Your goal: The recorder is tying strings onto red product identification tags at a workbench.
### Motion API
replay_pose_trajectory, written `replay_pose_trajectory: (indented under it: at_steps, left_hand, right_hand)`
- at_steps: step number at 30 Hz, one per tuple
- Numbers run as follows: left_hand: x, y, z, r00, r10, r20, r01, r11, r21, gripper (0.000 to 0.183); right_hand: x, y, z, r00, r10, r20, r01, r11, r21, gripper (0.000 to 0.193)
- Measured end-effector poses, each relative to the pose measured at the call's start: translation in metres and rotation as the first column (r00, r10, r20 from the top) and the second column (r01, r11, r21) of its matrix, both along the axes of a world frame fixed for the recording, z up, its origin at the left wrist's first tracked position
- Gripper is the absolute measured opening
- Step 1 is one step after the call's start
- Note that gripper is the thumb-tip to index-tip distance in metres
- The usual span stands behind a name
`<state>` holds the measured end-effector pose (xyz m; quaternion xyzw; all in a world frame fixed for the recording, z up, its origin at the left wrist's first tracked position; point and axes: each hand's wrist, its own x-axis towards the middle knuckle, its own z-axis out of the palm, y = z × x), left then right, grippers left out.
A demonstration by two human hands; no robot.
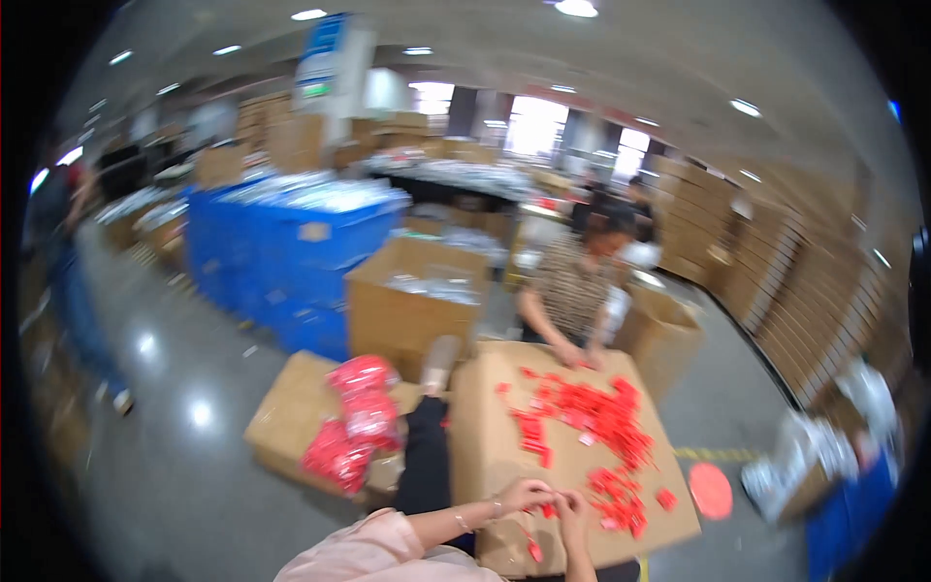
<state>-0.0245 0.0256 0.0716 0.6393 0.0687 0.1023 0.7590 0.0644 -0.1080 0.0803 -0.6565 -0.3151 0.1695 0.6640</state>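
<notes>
Nearly meeting at the fingertips, the left hand (525, 494) and right hand (573, 508) bend their fingers inward around a small bright-red piece (549, 510), blur hiding which hand, if either, pinches it. Below the grip, a large brown cardboard box (485, 417); beyond and rightward on its top, a loose heap of bright-red pieces (592, 412). Left of the grip, shiny clear-plastic bags of red goods (370, 415) rest on a lower brown carton (291, 412).
</notes>
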Motion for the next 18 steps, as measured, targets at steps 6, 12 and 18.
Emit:
replay_pose_trajectory:
  at_steps: [6,12,18]
  left_hand:
    - [-0.018,0.027,-0.012,0.995,0.099,0.005,-0.098,0.989,-0.106,0.019]
    - [-0.061,0.049,0.000,0.952,0.303,-0.043,-0.306,0.934,-0.186,0.014]
    - [-0.082,0.063,0.013,0.938,0.344,-0.036,-0.344,0.914,-0.215,0.010]
  right_hand:
    - [-0.017,0.028,0.022,0.975,0.198,-0.102,-0.211,0.968,-0.136,0.014]
    - [-0.018,0.079,0.010,0.777,0.541,-0.321,-0.573,0.820,-0.006,0.016]
    - [-0.040,0.087,0.060,0.803,0.595,0.023,-0.572,0.782,-0.249,0.021]
